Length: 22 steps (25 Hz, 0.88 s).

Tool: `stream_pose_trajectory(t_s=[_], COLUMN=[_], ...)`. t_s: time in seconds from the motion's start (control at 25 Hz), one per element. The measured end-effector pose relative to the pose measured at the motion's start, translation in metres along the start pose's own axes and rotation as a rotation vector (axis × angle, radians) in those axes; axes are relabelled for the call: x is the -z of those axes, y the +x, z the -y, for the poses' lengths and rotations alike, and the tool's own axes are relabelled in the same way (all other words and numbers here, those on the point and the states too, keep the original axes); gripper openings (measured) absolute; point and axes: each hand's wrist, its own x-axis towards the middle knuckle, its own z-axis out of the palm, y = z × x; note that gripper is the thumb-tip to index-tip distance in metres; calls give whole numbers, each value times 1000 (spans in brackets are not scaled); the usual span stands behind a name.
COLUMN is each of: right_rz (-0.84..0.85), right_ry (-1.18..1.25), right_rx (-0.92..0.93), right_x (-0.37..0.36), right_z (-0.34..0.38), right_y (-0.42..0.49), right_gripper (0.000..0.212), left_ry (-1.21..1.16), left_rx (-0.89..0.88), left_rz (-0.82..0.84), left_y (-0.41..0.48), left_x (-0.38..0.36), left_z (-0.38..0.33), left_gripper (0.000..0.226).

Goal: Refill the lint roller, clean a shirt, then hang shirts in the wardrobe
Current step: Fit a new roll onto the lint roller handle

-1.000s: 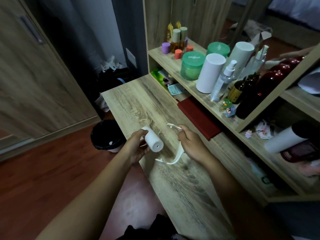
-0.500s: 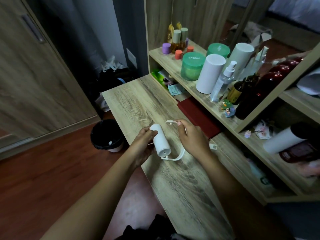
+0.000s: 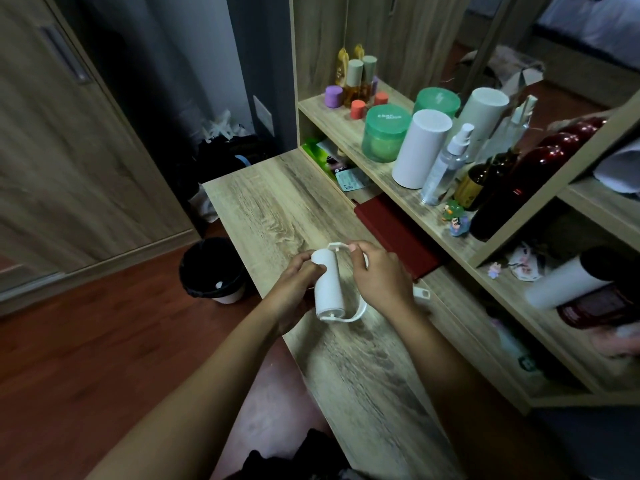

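Note:
A white sticky-paper refill roll [image 3: 326,287] sits between the two ends of the white lint roller frame [image 3: 349,317], just above the wooden desk [image 3: 277,209]. My left hand [image 3: 294,289] grips the roll from the left side. My right hand [image 3: 379,277] holds the frame, its fingertips pinching the far end of the frame by the top of the roll. The frame's handle is hidden under my right hand. No shirt is in view.
A small black-lined bin [image 3: 213,270] stands on the floor left of the desk. A red notebook [image 3: 398,237] lies by my right hand. The shelf behind holds green jars [image 3: 386,133], a white canister [image 3: 420,148], a spray bottle [image 3: 446,164] and dark bottles. A wardrobe door [image 3: 69,133] is at left.
The roll turned from lying sideways in my left hand to standing lengthwise inside the frame. My hands came together, and the frame's two ends now sit at the roll's ends.

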Motion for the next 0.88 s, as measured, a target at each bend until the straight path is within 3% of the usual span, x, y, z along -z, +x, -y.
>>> stream_pose_trajectory(t_s=[0.28,0.44,0.6,0.88], right_rz=[-93,-141,-96,42], right_ry=[27,61,80,201], right_rx=[-35,-48,-69,57], right_x=[-9,-9,-11,-10], right_z=[9,16,17,9], right_y=[0,1,3,13], right_gripper=[32,31,33,36], left_ry=[-42,104,201,322], left_rx=[5,-90,-98,-177], left_rz=[-21,-150,-193,-228], left_y=[-6,-5,-5,-7], left_x=[-19,-29,-26,-18], left_z=[-5,-4,-4,-6], left_gripper=[38,56,60,60])
